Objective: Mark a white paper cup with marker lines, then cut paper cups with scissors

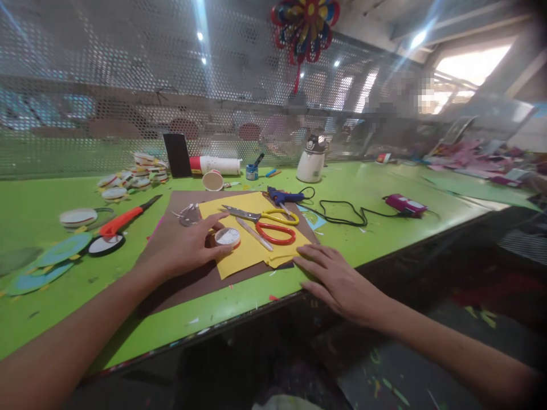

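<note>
My left hand [186,246] lies on a brown sheet [188,285] and the edge of a yellow paper sheet [248,250], fingers spread, with the thumb and forefinger on either side of a small roll of tape [228,237]. My right hand [337,279] rests flat and open on the green table [384,239] at the yellow sheet's right corner. Scissors [269,223] with red and yellow handles lie on the yellow paper, next to a thin stick [255,234].
A blue glue gun [284,197] with a black cord leads to a magenta plug block [405,204]. An orange-handled cutter [126,216], paper discs [79,217], paper cups [213,166], a white jug [311,161] and a perforated metal screen [128,85] stand behind. The table edge is close.
</note>
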A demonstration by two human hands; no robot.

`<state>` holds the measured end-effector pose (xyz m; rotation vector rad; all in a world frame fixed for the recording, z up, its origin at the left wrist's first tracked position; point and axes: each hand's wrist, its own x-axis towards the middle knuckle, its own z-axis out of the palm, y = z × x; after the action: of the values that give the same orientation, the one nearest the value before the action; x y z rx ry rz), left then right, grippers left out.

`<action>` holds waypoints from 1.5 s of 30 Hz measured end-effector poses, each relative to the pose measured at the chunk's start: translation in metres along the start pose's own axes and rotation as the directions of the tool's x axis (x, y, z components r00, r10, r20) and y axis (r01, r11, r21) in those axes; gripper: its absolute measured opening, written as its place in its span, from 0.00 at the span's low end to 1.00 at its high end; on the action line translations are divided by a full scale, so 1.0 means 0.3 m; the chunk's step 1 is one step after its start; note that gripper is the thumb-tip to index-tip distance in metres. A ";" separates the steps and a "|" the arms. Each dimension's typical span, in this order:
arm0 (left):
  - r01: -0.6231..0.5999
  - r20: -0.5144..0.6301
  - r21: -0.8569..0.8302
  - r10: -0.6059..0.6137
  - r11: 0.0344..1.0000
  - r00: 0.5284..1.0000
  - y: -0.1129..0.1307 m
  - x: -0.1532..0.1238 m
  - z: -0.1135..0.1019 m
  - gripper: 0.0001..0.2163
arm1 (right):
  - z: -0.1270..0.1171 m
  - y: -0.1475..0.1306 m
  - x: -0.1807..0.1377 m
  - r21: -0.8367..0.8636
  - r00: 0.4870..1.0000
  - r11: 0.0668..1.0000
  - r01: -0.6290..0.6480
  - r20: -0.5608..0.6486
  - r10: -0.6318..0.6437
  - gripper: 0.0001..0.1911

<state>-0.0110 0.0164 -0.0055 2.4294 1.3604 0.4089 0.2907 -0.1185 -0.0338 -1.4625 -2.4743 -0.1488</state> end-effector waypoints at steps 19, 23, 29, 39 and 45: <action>0.009 -0.008 -0.016 -0.009 1.000 1.000 0.000 0.002 0.003 0.37 | -0.054 -0.158 -0.006 0.081 0.962 0.978 0.192 -0.211 -0.172 0.17; 0.014 -0.010 -0.040 -0.014 0.999 1.000 -0.003 0.001 0.008 0.38 | 0.017 -0.235 0.057 0.011 0.961 0.964 0.267 -0.080 -0.265 0.33; 0.003 0.003 -0.032 -0.002 0.999 1.000 -0.002 0.000 0.008 0.37 | 0.041 -0.245 -0.074 -0.055 0.953 0.981 0.184 -0.234 -0.192 0.26; -0.010 -0.012 -0.057 0.009 0.998 1.000 -0.014 0.005 0.012 0.38 | 0.042 -0.244 -0.008 0.155 0.878 0.984 0.089 -0.479 -0.004 0.12; -0.036 -0.015 -0.066 0.035 0.997 0.999 -0.019 0.006 0.018 0.37 | 0.102 -0.345 -0.043 0.082 0.868 0.952 0.295 -0.439 -0.231 0.18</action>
<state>-0.0123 0.0200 -0.0125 2.4037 1.2904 0.4733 0.2011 -0.1731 -0.0621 -0.9064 -2.2500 -0.2970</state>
